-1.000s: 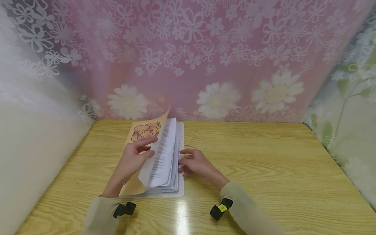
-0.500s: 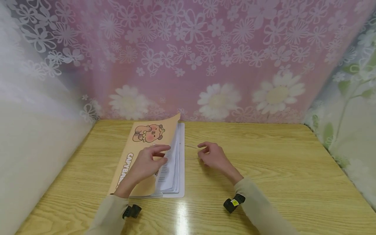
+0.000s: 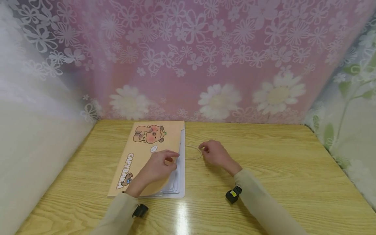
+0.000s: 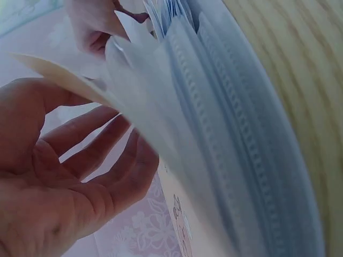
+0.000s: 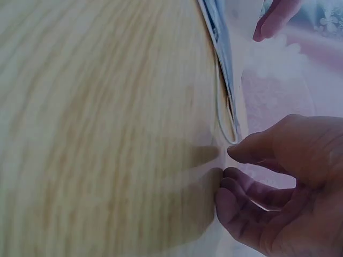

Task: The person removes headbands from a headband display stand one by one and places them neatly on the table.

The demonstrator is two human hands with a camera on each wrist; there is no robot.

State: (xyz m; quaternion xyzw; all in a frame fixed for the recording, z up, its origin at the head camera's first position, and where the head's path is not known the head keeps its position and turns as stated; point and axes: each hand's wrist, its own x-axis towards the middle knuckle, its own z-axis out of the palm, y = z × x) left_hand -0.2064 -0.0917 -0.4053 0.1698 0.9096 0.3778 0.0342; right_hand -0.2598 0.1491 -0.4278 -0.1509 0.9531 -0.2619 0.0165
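A peach folder [image 3: 147,137] with a cartoon capybara cover lies on the table, left of middle. Its front cover is almost down over clear plastic sleeves [image 4: 241,123] and papers, with the near right corner bowed. My left hand [image 3: 160,166] rests at the cover's right edge, fingers loosely bent, with a gap between thumb and index finger. A thin pale elastic loop [image 3: 194,159] sticks out from the folder's right side over the table. At its far end is my right hand [image 3: 215,152]; in the right wrist view the thumb tip is right by the loop [image 5: 221,118], apart from the bent fingers.
The wooden table [image 3: 264,156] extends to the right of the folder. A pink floral curtain [image 3: 182,81] hangs behind its back edge, and pale cloths hang at both sides. Each wrist wears a black strap with a camera [image 3: 232,195].
The raised cover has come down to the right over the papers, my left hand moving right with it. My right hand has left the folder's right edge and moved right, beside the elastic loop.
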